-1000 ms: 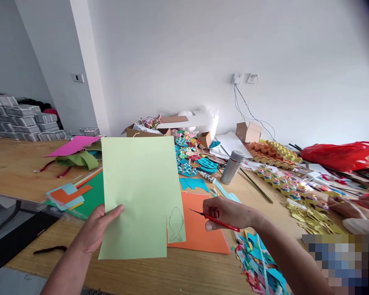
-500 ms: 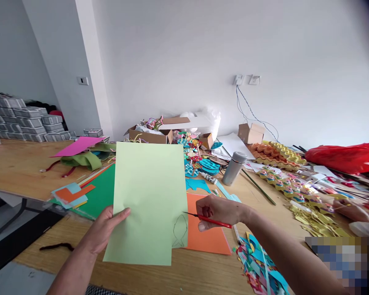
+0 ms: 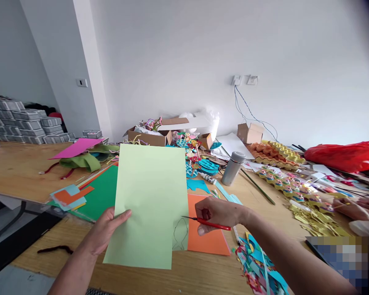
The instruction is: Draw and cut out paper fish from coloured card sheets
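Note:
Between thumb and fingers, my left hand [image 3: 110,227] grips the left edge of a light green paper sheet [image 3: 147,196], held up over the table. A fish outline [image 3: 181,233] is drawn in dark line at the sheet's lower right, beside a cut running up from the bottom edge. My right hand [image 3: 213,215] is closed on red-handled scissors [image 3: 207,222], whose dark blades reach the paper just above the outline. Whether the blades are parted is hard to make out. Behind the sheet lies an orange paper [image 3: 206,237].
A grey bottle [image 3: 233,169] stands beyond my right hand. Coloured scraps [image 3: 258,262] lie near my right forearm, and green paper [image 3: 101,196] is at left. Egg trays [image 3: 283,180] and a red plastic bag [image 3: 344,157] are at right, near another person's hand [image 3: 346,208].
The scissors' tips have moved slightly left and up into the paper, above the fish outline. The sheet has shifted a little right and down. Both hands keep their hold.

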Motion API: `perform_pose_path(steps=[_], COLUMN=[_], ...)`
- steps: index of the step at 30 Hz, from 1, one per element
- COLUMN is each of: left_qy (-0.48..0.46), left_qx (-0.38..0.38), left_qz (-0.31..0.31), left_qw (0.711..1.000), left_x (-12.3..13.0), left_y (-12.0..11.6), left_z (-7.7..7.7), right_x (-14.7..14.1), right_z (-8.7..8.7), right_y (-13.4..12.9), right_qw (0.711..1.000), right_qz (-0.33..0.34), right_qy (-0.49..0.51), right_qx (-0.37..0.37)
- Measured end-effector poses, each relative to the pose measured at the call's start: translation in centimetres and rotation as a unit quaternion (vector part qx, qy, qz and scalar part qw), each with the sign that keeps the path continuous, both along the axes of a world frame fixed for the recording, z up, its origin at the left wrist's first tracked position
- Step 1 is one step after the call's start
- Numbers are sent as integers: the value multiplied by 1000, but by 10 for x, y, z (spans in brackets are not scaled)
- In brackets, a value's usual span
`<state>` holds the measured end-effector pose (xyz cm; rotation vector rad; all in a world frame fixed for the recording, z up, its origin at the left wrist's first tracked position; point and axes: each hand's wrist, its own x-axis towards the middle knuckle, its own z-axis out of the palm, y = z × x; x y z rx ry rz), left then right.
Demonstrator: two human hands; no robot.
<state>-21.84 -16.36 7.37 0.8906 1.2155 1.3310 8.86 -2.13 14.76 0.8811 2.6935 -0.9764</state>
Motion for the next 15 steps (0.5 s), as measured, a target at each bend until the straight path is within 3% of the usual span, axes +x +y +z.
perform_pose_path(steps=[15], left_qy=[5], left_qx=[-7], left_qz=[-2], left_qw=[1000], left_x=[8], left_y=[0], left_z=[4], right_x=[8], right_z=[-3], right_y=[0], right_qw=[999], right_qz=[-6], right_qy=[21], right_qx=[-34])
